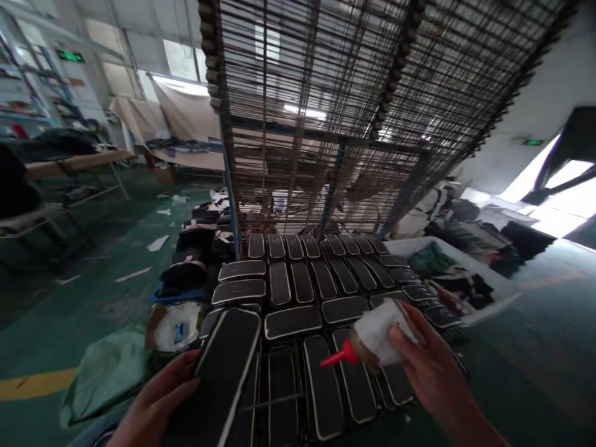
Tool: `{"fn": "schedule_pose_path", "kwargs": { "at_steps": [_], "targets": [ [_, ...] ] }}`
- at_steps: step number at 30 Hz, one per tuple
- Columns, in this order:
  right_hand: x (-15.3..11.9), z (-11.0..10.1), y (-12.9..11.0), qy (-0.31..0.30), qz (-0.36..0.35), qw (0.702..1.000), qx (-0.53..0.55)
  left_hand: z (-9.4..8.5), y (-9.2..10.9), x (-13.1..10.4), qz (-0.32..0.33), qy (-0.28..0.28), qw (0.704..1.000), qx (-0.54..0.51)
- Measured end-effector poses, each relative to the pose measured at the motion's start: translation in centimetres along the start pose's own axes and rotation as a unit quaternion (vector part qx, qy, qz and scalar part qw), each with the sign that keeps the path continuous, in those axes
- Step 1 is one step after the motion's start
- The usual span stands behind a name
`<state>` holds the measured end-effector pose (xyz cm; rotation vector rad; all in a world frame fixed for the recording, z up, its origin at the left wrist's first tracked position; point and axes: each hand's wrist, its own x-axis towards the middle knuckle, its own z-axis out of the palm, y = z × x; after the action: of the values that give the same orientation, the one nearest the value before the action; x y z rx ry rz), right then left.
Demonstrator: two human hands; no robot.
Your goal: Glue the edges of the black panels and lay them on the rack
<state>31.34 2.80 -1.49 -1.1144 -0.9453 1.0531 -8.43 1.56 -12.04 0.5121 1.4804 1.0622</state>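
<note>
While your left hand (161, 391) closes on the left edge of a dark, pale-rimmed panel (226, 366), its long axis runs away from you, far end slanting right. Your right hand (431, 360), fingers wrapped round a white-covered bottle (379, 335), sits to its right; red nozzle (339, 356) points left toward it, gap between. Beyond: rows of similar panels (293, 321), then a tall wire rack (302, 131).

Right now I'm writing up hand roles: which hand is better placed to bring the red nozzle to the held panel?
Probably the right hand: it grips the bottle, whose red nozzle points leftward toward the dark panel. The left hand is occupied holding that panel.
</note>
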Motion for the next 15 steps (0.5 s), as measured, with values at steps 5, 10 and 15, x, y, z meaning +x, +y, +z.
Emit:
{"fn": "schedule_pose_path", "kwargs": {
  "at_steps": [5, 10, 15],
  "targets": [
    [1.1, -2.7, -3.7, -0.012, 0.007, 0.998, 0.067, 8.3, 2.6, -4.7, -0.025, -0.288, 0.954, 0.074],
    [1.6, -4.9, -5.3, -0.035, -0.016, 0.996, 0.083, 11.3, 4.9, -7.8, -0.037, -0.409, 0.9, 0.149],
    [1.4, -5.9, -5.5, -0.048, -0.01, 0.993, 0.103, 12.1, 6.0, -8.8, -0.054, -0.433, 0.878, 0.198]
  ]
}}
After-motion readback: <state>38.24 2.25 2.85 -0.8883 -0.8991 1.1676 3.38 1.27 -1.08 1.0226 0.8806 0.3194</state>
